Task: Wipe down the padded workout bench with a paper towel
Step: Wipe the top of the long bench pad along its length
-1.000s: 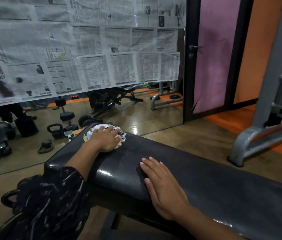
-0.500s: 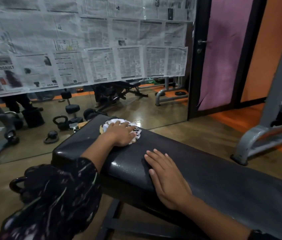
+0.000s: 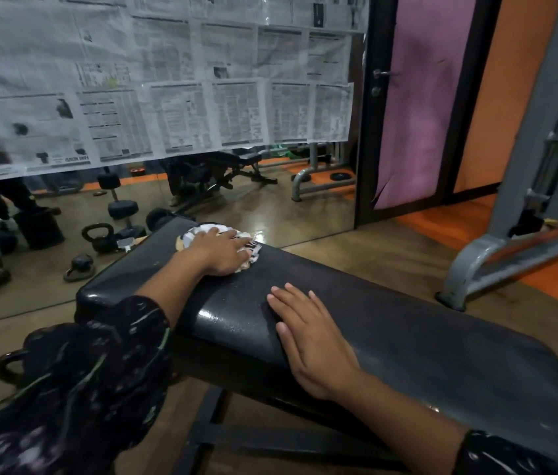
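A black padded workout bench point(image 3: 425, 330) runs from the middle left to the lower right. A crumpled white paper towel point(image 3: 198, 232) lies on its far left end, near the far edge. My left hand point(image 3: 219, 250) presses down on the towel with fingers curled over it, hiding most of it. My right hand point(image 3: 308, 334) rests flat on the pad with fingers spread, nearer to me and to the right. The pad between the two hands looks wet and shiny.
A wall mirror point(image 3: 270, 204) covered with newspaper sheets stands just behind the bench. Kettlebells point(image 3: 97, 236) and dumbbells point(image 3: 121, 207) sit on the floor at left. A grey machine frame point(image 3: 476, 265) stands at right beside an orange wall.
My left hand has slid the paper towel a little to the right along the far edge of the pad. The right hand stays flat in place.
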